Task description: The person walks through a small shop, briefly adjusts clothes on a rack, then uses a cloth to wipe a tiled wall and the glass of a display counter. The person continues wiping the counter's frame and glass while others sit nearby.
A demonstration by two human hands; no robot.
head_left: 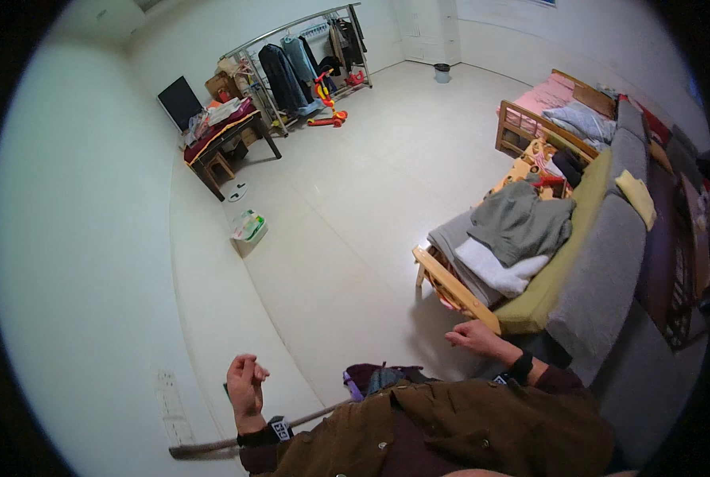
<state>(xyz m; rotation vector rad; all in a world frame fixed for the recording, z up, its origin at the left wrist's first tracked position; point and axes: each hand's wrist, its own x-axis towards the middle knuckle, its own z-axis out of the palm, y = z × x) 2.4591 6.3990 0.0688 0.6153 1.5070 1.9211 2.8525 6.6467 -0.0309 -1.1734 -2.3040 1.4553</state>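
Observation:
My left hand [246, 385] is raised near the white wall, its fingers curled inward. A thin dark-green sliver shows at its outer edge; what it belongs to is hidden. My right hand [474, 338] is closed in a loose fist beside the wooden sofa armrest [456, 289], with nothing visible in it. Both wrists wear dark bands. A long greyish pole [212, 451] slants below my left wrist and runs behind my brown jacket [450, 421]. Past the jacket's front edge lies a bundle of purple and dark cloth [380, 378]; whether it joins the pole is hidden.
On the right, a green-cushioned sofa [581, 230] holds a grey garment [522, 222] and white cloth. Beyond it is a pink-covered bed [538, 103]. A green-and-white package [249, 227] sits by the left wall, near a cluttered table [236, 135], clothes rack [291, 32], scooter [327, 107] and bin [442, 74].

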